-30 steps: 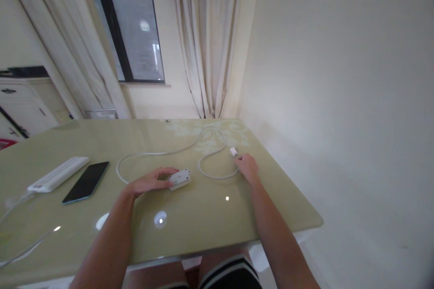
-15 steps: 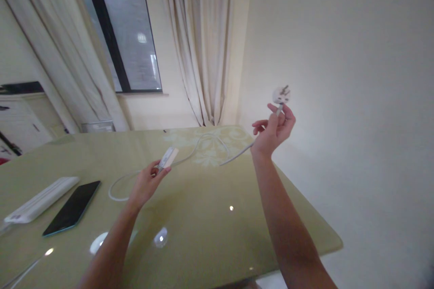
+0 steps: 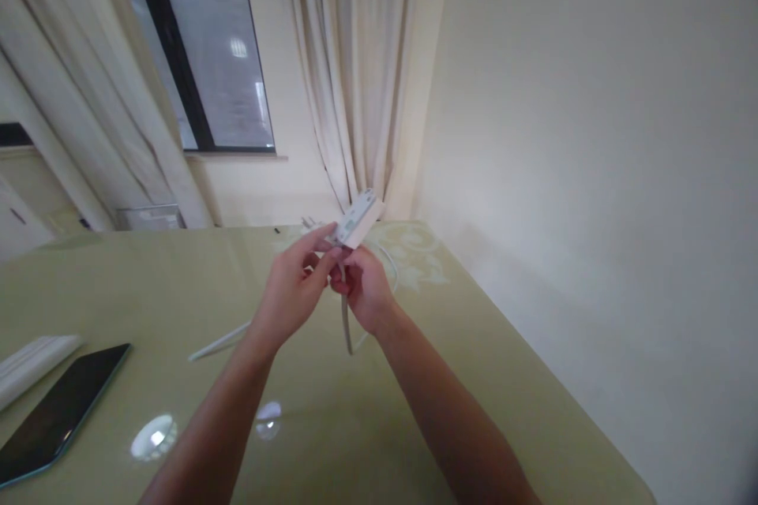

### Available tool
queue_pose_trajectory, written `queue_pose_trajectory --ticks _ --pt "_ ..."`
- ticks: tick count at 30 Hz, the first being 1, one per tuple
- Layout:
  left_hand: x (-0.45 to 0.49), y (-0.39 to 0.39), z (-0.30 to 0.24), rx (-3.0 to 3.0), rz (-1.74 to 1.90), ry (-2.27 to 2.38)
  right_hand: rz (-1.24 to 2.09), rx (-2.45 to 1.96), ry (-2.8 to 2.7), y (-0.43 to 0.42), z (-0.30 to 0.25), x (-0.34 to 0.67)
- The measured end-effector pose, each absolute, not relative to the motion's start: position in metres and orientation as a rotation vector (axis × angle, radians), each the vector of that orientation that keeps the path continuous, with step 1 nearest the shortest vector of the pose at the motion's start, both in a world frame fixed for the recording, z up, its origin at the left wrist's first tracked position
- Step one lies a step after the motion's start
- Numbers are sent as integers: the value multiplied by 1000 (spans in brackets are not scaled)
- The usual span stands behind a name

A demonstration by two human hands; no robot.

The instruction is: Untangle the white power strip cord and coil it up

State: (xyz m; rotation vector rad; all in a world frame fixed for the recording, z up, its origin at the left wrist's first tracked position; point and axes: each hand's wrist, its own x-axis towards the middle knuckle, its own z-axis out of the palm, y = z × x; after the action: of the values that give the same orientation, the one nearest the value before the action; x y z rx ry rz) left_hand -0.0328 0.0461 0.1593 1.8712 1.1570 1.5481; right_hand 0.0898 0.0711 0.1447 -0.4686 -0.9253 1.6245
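Observation:
Both my hands meet above the table. My left hand (image 3: 296,280) is closed, its thumb and fingertips at the lower end of a white rectangular block (image 3: 360,218), which tilts up to the right. My right hand (image 3: 370,292) is right beside it, fingers curled around a white cable (image 3: 346,323) just under the block. Metal prongs of a plug (image 3: 308,222) show behind my left fingers; the rest of the plug is mostly hidden. The cable hangs below my right hand and loops behind it over the table. Part of it sticks out left of my left wrist.
The glossy greenish table (image 3: 474,379) has its right edge alongside a plain wall (image 3: 592,173). A dark phone-like slab (image 3: 62,410) and a long white bar (image 3: 35,367) lie at the left. Curtains (image 3: 361,79) and a window (image 3: 213,47) stand behind.
My right hand has come down and left, from holding the plug up by the wall to beside my left hand. My left hand has moved up and right with the block. The view has shifted right.

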Motion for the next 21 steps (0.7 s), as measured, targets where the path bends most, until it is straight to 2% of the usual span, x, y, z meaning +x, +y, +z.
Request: queue_pose_trajectory --ticks 4,9,15,21 --pt "-27 44 156 1919 1535 1234 1693 -462 -872 64 149 93" --pt "-43 40 167 1699 1385 1069 1506 -566 -992 63 147 92" --pt "-50 42 165 1771 1203 1422 1314 -610 -1145 59 139 87" --pt "-38 45 159 1678 999 1130 1274 -665 -1284 57 145 99"
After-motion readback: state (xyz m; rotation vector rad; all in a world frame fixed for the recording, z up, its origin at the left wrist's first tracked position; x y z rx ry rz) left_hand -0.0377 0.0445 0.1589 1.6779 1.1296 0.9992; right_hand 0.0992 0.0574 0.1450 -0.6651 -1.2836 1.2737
